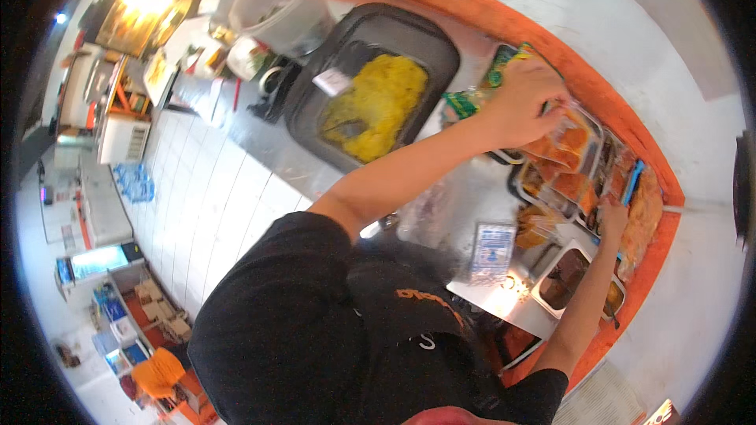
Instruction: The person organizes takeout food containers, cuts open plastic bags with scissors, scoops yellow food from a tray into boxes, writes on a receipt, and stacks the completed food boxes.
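My left hand [531, 100] reaches across the metal counter, fingers curled, over clear containers of orange food [572, 139]. Blur hides whether anything is between its fingertips. Green printed packets [463, 104] lie beside that wrist. At the right, my right hand [612, 217] is low among the food trays, near a thin blue strip [633, 182]. Its fingertips are hidden, so its grip is unclear. Past it lies a long mass of pale orange food [644, 218]. A metal pan of dark brown food [564, 277] sits close to my right forearm.
A black tray of yellow food [378, 109] with a white card stands left of my left forearm. Behind it is a translucent bucket [282, 9]. A printed packet [493, 248] lies near my body. An orange ledge [670, 189] borders the counter. Bottled water [134, 182] stands on the tiled floor.
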Available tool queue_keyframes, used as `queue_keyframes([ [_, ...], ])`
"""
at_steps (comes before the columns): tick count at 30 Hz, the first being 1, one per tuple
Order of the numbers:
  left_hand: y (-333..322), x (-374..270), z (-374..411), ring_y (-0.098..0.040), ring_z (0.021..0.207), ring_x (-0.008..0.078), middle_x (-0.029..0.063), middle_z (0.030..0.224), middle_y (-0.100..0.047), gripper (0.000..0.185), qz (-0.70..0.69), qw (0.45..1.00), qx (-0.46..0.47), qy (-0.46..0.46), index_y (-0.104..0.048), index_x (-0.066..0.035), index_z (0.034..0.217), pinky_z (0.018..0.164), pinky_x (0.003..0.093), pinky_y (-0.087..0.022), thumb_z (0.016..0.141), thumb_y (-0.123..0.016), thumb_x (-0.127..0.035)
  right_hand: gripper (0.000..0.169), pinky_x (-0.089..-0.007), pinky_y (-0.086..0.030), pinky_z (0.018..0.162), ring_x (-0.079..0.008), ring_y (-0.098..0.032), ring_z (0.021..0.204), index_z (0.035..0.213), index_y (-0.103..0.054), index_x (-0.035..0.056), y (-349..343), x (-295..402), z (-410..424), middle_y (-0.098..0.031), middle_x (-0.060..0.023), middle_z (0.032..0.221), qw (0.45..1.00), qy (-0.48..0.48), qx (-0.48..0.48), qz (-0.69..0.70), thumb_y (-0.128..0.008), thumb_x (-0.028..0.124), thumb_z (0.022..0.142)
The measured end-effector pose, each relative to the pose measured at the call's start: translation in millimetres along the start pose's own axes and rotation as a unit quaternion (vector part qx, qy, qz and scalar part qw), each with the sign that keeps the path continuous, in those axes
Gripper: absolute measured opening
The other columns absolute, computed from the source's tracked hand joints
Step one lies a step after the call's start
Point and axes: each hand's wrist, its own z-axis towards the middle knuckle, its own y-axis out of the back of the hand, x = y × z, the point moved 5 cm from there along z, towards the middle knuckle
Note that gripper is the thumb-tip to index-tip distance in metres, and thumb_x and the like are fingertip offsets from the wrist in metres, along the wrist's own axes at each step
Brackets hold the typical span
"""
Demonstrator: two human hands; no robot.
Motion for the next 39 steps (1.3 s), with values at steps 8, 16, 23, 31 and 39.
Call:
queue_keyframes([
  [8,413,-48,-232,-0.066,0.093,0.0186,0.0104,0.098,-0.071,0.007,0.213,0.92,-0.131,0.304,-0.068,-0.001,0.097,0.086,0.0318,-0.051,0.092,-0.064,-0.005,0.023,-0.0309,-0.052,0.079,-0.0139,-0.065,0.091,0.106,-0.074,0.0034,-48,323,-307,-0.072,-0.0064,0.105,0.856,0.19,0.274,0.394,-0.07,0.016,0.088],
  [16,658,-97,-422,-0.062,0.09,0.0188,0.011,0.096,-0.069,0.009,0.393,0.79,-0.22,0.416,-0.065,0.002,0.1,0.084,0.0307,-0.048,0.095,-0.06,-0.004,0.063,-0.0501,-0.039,0.107,-0.0427,-0.05,0.126,0.128,-0.054,-0.0006,-258,309,-430,-0.056,-0.025,0.131,0.973,0.209,0.096,-0.008,-0.077,0.019,0.072],
  [23,772,-122,-511,-0.06,0.085,0.0168,0.0101,0.092,-0.068,0.008,0.363,0.757,-0.297,0.455,-0.063,0.002,0.096,0.08,0.03,-0.048,0.093,-0.061,-0.004,0.038,-0.0455,-0.053,0.087,-0.037,-0.067,0.095,0.11,-0.07,-0.0024,-246,347,-479,-0.07,-0.0211,0.105,0.992,0.111,0.007,-0.066,-0.072,0.018,0.078],
  [31,809,-27,-508,-0.063,0.083,0.0161,0.0097,0.089,-0.068,0.008,0.266,0.778,-0.296,0.485,-0.065,0.002,0.097,0.079,0.0297,-0.05,0.091,-0.061,-0.002,0.023,-0.0313,-0.05,0.072,-0.0159,-0.065,0.077,0.101,-0.072,-0.0027,-275,536,-527,-0.071,-0.0084,0.088,0.889,0.075,0.294,0.342,-0.069,0.014,0.085],
  [39,864,88,-433,-0.06,0.082,0.0145,0.008,0.092,-0.07,0.008,0.234,0.827,-0.164,0.485,-0.065,0.001,0.098,0.076,0.0285,-0.047,0.093,-0.06,-0.004,0.011,-0.0283,-0.046,0.068,-0.0135,-0.06,0.078,0.097,-0.066,0.0057,-325,812,-507,-0.064,-0.0023,0.088,0.667,-0.064,0.376,0.641,-0.067,0.01,0.087],
])
